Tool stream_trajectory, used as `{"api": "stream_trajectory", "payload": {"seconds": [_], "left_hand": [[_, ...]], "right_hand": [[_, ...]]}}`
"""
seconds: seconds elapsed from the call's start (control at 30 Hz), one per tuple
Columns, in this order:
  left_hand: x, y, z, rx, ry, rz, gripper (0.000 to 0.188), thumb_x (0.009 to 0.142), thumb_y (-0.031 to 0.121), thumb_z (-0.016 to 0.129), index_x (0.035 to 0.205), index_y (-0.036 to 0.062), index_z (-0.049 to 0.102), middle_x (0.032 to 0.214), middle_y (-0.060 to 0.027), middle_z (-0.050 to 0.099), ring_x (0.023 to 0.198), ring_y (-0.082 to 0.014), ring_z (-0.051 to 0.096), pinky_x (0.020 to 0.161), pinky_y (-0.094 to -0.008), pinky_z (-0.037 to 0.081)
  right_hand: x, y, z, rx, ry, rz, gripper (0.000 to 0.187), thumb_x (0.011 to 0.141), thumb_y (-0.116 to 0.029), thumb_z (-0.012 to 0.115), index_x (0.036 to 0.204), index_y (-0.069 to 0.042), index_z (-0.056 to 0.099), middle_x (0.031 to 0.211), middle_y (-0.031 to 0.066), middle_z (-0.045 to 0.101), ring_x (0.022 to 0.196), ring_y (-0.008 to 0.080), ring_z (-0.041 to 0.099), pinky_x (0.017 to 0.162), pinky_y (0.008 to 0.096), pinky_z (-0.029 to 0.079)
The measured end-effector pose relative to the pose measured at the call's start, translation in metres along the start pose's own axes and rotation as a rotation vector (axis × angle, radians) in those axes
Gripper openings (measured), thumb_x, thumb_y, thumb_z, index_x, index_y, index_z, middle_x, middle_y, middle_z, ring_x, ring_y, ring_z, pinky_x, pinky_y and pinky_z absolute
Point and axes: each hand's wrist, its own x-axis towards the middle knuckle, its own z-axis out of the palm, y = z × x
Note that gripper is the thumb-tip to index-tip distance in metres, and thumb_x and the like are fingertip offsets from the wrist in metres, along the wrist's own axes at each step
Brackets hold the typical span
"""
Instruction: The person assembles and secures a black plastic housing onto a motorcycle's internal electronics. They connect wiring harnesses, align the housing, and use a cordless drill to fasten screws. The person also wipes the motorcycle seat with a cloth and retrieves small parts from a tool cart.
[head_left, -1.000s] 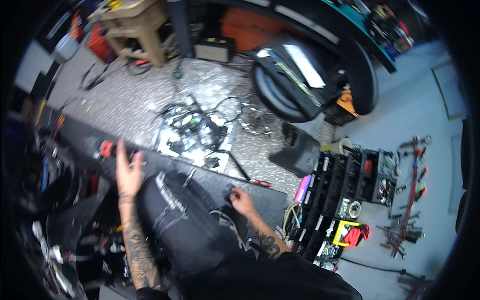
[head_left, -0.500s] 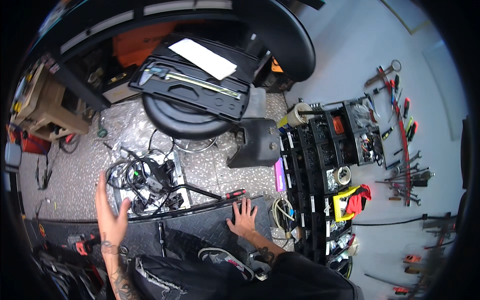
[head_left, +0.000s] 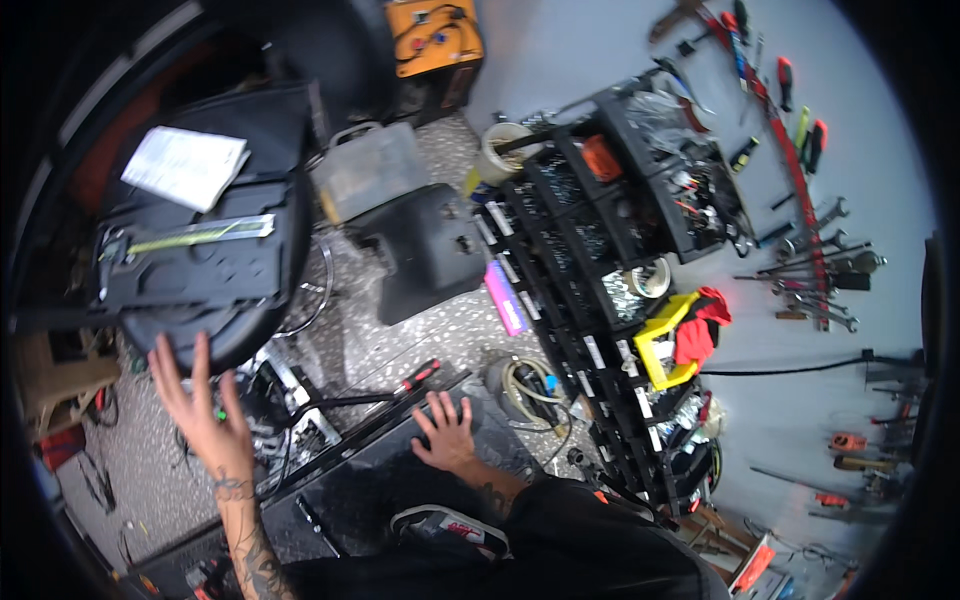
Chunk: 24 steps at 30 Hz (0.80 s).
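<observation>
The right hand [head_left: 445, 432] presses flat, fingers spread, on the black panel's [head_left: 400, 470] edge; the left hand [head_left: 203, 405] hovers open above tangled cables [head_left: 270, 420], floor [head_left: 400, 340] beyond.

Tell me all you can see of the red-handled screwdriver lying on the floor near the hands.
The screwdriver has a red handle with a black grip end and a thin dark shaft. It lies flat on the speckled floor, slanted, its handle up and to the right, right at the edge of the black panel. No hand holds it: the right hand rests flat on the panel just below it, and the left hand is spread open farther off.
</observation>
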Motion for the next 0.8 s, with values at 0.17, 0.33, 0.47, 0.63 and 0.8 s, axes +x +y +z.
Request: {"api": "stream_trajectory", "payload": {"seconds": [0.17,0.33,0.47,0.63,0.8], "left_hand": [[-0.006,-0.017,0.01,-0.166,0.143,-0.006,0.042,0.098,0.002,0.078,0.138,0.0143,0.079,0.171,-0.0137,0.05,0.163,-0.0417,0.037,0.129,-0.0557,0.036],[-0.023,-0.019,0.016,-0.109,0.143,-0.082,0.017,0.095,0.008,0.083,0.111,0.0048,0.078,0.17,-0.0189,0.048,0.16,-0.046,0.039,0.127,-0.057,0.042],[-0.065,-0.019,0.032,-0.264,0.105,-0.164,0.095,0.084,0.033,0.095,0.157,-0.0046,0.048,0.173,-0.0271,0.038,0.153,-0.045,0.048,0.127,-0.0589,0.041],[-0.158,0.029,0.075,-0.247,-0.584,-0.6,0.088,0.09,0.025,0.088,0.159,-0.0083,0.045,0.156,-0.0318,0.058,0.147,-0.0434,0.055,0.126,-0.0478,0.041],[-0.234,0.12,0.143,0.012,-1.23,-0.422,0.086,0.087,0.039,0.082,0.163,0.0208,0.044,0.162,-0.0248,0.049,0.157,-0.0468,0.036,0.12,-0.0709,0.032]], "right_hand": [[-0.002,0.001,-0.001,0.033,-0.008,-0.004,0.073,0.093,-0.055,0.071,0.157,-0.024,0.057,0.176,0.0184,0.033,0.165,0.0396,0.022,0.126,0.0758,0.011],[-0.001,0.0,-0.004,0.086,-0.063,0.028,0.073,0.094,-0.054,0.071,0.159,-0.025,0.055,0.178,0.0169,0.031,0.166,0.0384,0.021,0.126,0.0755,0.012],[-0.001,0.0,-0.004,0.107,-0.043,0.04,0.073,0.094,-0.054,0.071,0.159,-0.025,0.055,0.179,0.0161,0.03,0.167,0.0374,0.021,0.127,0.0748,0.013],[-0.001,0.0,-0.001,0.104,0.017,0.022,0.074,0.093,-0.054,0.071,0.158,-0.026,0.055,0.178,0.0172,0.031,0.165,0.039,0.023,0.126,0.0762,0.013],[-0.001,0.002,0.002,0.052,-0.024,0.002,0.075,0.095,-0.058,0.069,0.161,-0.026,0.055,0.179,0.0191,0.027,0.166,0.0415,0.017,0.126,0.0767,0.011]]}}
